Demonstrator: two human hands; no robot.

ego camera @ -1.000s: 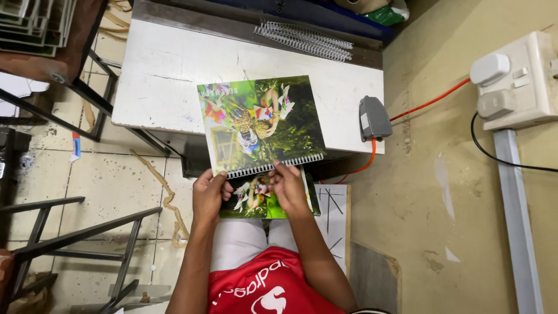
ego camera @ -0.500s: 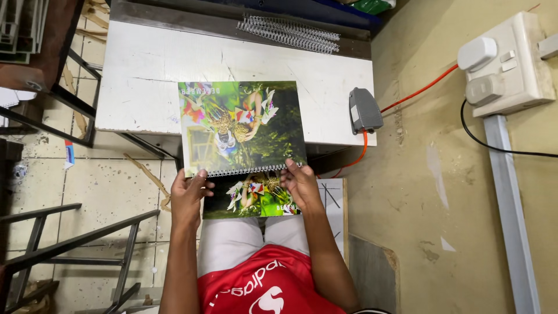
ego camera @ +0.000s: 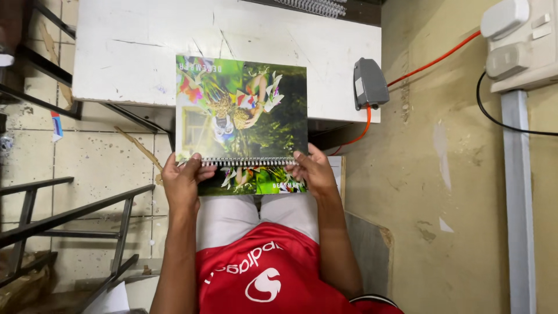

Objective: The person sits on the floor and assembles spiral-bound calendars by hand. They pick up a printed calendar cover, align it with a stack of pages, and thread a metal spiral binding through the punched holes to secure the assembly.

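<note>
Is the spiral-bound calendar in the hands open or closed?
Open: the calendar shows pictures on both sides of its wire spiral, held by the left hand and right hand.

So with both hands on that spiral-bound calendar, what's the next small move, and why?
Probably lay the calendar flat on the white table. The left hand and right hand grip it at the wire spiral, its top page reaches over the table edge, and the lower page hangs unsupported above the lap.
</note>
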